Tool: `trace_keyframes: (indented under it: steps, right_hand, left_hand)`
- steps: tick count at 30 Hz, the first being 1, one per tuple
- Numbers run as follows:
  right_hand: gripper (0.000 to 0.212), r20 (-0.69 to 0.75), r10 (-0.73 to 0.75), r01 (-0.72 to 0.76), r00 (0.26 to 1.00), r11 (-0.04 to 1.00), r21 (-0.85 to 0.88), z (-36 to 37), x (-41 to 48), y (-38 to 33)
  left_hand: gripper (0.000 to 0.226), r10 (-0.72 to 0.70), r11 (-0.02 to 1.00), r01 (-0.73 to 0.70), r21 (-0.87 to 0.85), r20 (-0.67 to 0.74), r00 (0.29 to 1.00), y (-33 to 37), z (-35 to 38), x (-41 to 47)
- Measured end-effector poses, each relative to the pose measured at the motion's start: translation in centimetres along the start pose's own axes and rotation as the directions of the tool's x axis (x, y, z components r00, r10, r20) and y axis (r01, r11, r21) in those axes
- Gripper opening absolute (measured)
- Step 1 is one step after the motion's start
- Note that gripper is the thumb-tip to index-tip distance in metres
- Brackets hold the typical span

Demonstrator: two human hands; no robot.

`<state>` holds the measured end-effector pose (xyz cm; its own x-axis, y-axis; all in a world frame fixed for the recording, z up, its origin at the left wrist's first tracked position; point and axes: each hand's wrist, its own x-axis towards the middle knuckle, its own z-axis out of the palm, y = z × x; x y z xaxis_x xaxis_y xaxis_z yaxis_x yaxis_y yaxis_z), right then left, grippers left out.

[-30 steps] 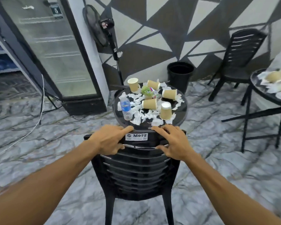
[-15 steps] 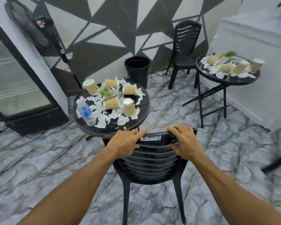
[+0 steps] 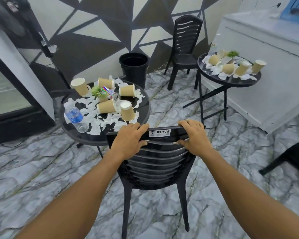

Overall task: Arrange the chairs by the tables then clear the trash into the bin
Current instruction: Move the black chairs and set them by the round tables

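Note:
A black plastic chair stands in front of me, its back toward me, at the near right edge of a round black table. My left hand and my right hand both grip the chair's top rail on either side of a white label. The table carries several tan paper cups, torn white tissue, a water bottle and a small green plant. A black bin stands by the wall behind that table. A second round table at the right holds more cups and tissue, with another black chair beside it.
A glass-door fridge stands at the left and a standing fan by the wall. A white counter runs along the right. Part of a third black chair shows at the right edge. The floor is grey marble.
My view has swung right, so the littered table now sits left of the chair and the second table shows in full. Both hands have stayed on the chair's top rail.

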<state>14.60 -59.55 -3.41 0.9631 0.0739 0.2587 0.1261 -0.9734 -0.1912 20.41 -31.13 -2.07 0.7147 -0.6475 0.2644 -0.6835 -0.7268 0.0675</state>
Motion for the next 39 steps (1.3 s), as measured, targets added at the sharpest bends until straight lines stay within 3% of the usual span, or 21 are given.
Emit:
trace_keyframes:
  steps: [7, 14, 19, 26, 30, 39]
  right_hand:
    - [0.068, -0.005, -0.044, 0.044, 0.999, 0.999, 0.022, 0.0, 2.0, 0.9]
    - [0.061, -0.006, -0.212, 0.212, 0.977, 0.975, 0.061, -0.3, 3.0, 2.9]
    - [0.066, -0.066, -0.376, 0.381, 0.924, 0.918, 0.113, -0.2, 1.7, 3.9]
    - [0.065, -0.006, -0.454, 0.445, 0.891, 0.871, 0.210, -0.7, 4.5, 2.4]
    - [0.067, 0.022, -0.555, 0.545, 0.832, 0.823, 0.159, 0.2, 5.2, 0.7]
    - [0.068, -0.199, -0.589, 0.615, 0.783, 0.781, 0.106, -0.1, 4.3, 0.5]
  left_hand:
    - [0.079, -0.044, 0.999, 0.044, 0.018, 0.000, 0.999, -1.1, 0.0, 1.7]
    - [0.057, -0.168, 0.986, 0.168, 0.007, 0.113, 0.979, 0.2, -0.7, 1.7]
    - [0.049, -0.214, 0.975, 0.194, 0.108, 0.219, 0.952, 2.6, -2.2, 0.3]
    - [0.052, -0.322, 0.943, 0.309, 0.123, 0.102, 0.941, 3.4, -3.7, -2.6]
    - [0.050, -0.381, 0.924, 0.377, 0.067, 0.070, 0.922, 2.7, -3.6, -4.9]
    - [0.054, -0.241, 0.944, 0.269, 0.190, -0.161, 0.957, 3.6, -4.0, -6.8]
